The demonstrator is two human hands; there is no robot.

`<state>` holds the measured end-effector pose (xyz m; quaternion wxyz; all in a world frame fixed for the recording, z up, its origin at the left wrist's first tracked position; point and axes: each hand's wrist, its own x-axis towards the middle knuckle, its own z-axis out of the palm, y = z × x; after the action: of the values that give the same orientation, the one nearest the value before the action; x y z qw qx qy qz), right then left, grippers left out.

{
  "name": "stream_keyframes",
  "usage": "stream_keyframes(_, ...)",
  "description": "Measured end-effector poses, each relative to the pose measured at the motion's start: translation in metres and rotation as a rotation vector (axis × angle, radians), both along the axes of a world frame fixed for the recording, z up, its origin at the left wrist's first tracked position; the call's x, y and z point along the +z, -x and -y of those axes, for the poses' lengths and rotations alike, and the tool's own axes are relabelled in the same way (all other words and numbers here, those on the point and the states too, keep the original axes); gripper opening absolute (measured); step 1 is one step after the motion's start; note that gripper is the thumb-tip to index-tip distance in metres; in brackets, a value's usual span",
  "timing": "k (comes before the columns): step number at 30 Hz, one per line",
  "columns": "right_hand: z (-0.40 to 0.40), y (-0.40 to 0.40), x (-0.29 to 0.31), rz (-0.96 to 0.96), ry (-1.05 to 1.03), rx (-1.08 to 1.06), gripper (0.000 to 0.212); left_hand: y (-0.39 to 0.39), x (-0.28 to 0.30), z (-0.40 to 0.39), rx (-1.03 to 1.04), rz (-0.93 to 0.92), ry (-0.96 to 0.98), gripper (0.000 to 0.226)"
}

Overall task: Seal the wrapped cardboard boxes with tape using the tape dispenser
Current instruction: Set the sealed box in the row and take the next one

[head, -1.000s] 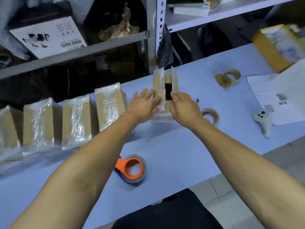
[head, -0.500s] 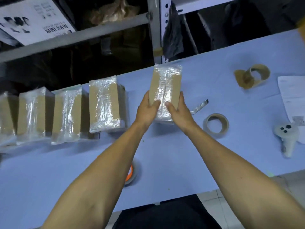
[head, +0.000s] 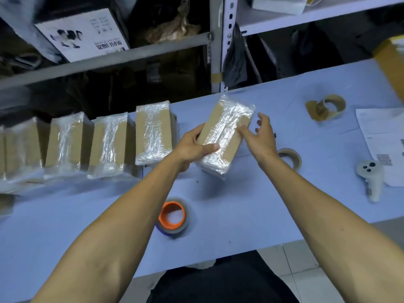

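A cardboard box wrapped in clear film (head: 225,132) lies tilted on the blue table (head: 240,204), its long side running from near left to far right. My left hand (head: 194,147) grips its near left edge, thumb laid across the top. My right hand (head: 260,136) hovers at the box's right side with fingers spread, one finger touching the film. The tape dispenser (head: 173,216), an orange-cored roll with a blue part, sits on the table near the front, between my forearms.
Several more wrapped boxes (head: 153,132) stand in a row to the left. Two empty tape cores (head: 289,157) (head: 328,106), a white controller (head: 370,178) and paper sheets (head: 382,136) lie to the right. Metal shelving (head: 216,44) rises behind the table.
The box was stood up and open-looking, then laid flat between both hands; now it is turned slantwise. My right hand has let go and spread open; the left keeps its hold.
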<state>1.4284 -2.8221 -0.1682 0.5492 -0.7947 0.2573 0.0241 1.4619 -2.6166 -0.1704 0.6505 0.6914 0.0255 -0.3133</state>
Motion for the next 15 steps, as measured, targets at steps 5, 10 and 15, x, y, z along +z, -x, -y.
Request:
stream_keyframes(5,-0.009,0.019,0.042,0.011,0.008,0.033,0.058,0.031,0.045,-0.042,-0.278,0.1,-0.033,0.062)
stream_keyframes(10,-0.056,0.063,0.053,0.104,0.06,-0.001,0.036,0.072,0.069,-0.098,-0.279,0.188,-0.07,0.054)
stream_keyframes(15,-0.105,0.115,0.061,0.144,0.024,-0.152,0.048,0.124,0.065,-0.148,0.212,0.335,-0.197,0.066)
